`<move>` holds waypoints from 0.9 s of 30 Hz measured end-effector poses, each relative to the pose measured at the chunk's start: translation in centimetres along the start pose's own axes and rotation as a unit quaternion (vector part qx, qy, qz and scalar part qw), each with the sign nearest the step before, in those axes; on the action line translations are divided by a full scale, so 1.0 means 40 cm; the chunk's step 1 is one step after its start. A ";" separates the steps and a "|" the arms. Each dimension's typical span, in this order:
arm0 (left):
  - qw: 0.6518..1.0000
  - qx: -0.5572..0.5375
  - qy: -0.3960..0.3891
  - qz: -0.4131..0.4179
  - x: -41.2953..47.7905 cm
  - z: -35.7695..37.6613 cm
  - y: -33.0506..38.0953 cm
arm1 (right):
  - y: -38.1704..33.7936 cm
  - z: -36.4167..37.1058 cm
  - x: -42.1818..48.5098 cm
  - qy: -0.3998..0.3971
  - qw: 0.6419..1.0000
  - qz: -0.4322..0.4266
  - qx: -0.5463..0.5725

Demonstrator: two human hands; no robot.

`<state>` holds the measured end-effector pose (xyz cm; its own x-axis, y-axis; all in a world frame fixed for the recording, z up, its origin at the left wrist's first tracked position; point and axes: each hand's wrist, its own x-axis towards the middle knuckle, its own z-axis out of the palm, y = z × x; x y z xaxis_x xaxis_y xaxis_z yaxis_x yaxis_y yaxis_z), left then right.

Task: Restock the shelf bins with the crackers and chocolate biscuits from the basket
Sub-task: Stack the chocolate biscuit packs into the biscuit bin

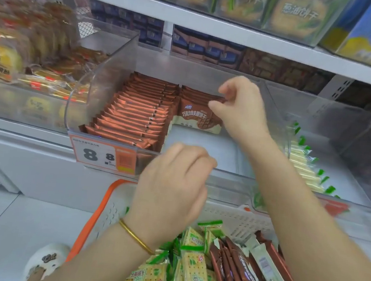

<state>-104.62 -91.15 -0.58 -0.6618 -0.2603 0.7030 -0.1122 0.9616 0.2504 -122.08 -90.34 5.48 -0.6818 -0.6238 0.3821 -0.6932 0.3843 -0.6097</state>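
A clear shelf bin (109, 71) holds a full row of brown chocolate biscuit packs (134, 116) on its left side and a short second row (194, 111) at the back. My right hand (241, 107) reaches into the bin and pinches the top edge of a pack in that short row. My left hand (172, 182) hovers over the bin's front rim with loosely curled fingers and holds nothing. Below, the white basket with orange trim (108, 201) contains green-and-white cracker packs (193, 268) and more brown chocolate biscuit packs (239, 269).
A neighbouring clear bin (341, 144) to the right holds a row of green-edged cracker packs (304, 163). Bins of pastries (15, 58) stand to the left. An orange price tag (103, 155) hangs on the bin's front. An upper shelf (193, 18) overhangs the bins.
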 end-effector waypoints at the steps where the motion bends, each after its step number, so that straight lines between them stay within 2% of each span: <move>1: 1.000 -0.007 -0.009 0.026 -0.013 0.009 0.022 | -0.009 -0.058 -0.083 -0.003 0.998 -0.018 0.059; 3: 0.996 -0.008 -0.056 0.066 -0.046 0.033 0.058 | 0.004 -0.152 -0.258 -0.067 0.987 -0.017 0.146; 5: 0.986 0.006 -0.134 0.100 -0.079 0.067 0.081 | 0.083 -0.181 -0.372 -0.158 0.976 0.044 0.145; 7: 0.971 0.013 -0.204 0.126 -0.111 0.106 0.098 | 0.214 -0.155 -0.433 -0.238 0.964 0.112 0.034; 9: 0.959 0.018 -0.251 0.133 -0.136 0.141 0.111 | 0.353 -0.115 -0.482 -0.312 0.931 0.172 -0.083; 12: 0.951 0.018 -0.288 0.112 -0.158 0.171 0.124 | 0.488 -0.057 -0.542 -0.367 0.890 0.220 -0.157; 19: 0.947 -0.011 -0.317 0.047 -0.181 0.163 0.091 | 0.551 0.076 -0.612 -0.382 0.857 0.270 -0.215; 22: 0.943 -0.008 -0.332 0.025 -0.179 0.162 0.082 | 0.538 0.084 -0.617 -0.373 0.858 0.248 -0.254; 24: 0.940 -0.008 -0.341 0.022 -0.178 0.164 0.081 | 0.516 0.063 -0.603 -0.379 0.859 0.253 -0.233; 27: 0.934 -0.019 -0.356 0.009 -0.173 0.165 0.088 | 0.478 0.002 -0.571 -0.365 0.877 0.290 -0.117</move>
<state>-105.35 -85.41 -8.95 -0.9901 -0.1073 0.0902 -0.0786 0.9577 0.2767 -119.75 -68.80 -14.98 -0.6629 -0.5137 -0.5446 -0.3661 0.8570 -0.3628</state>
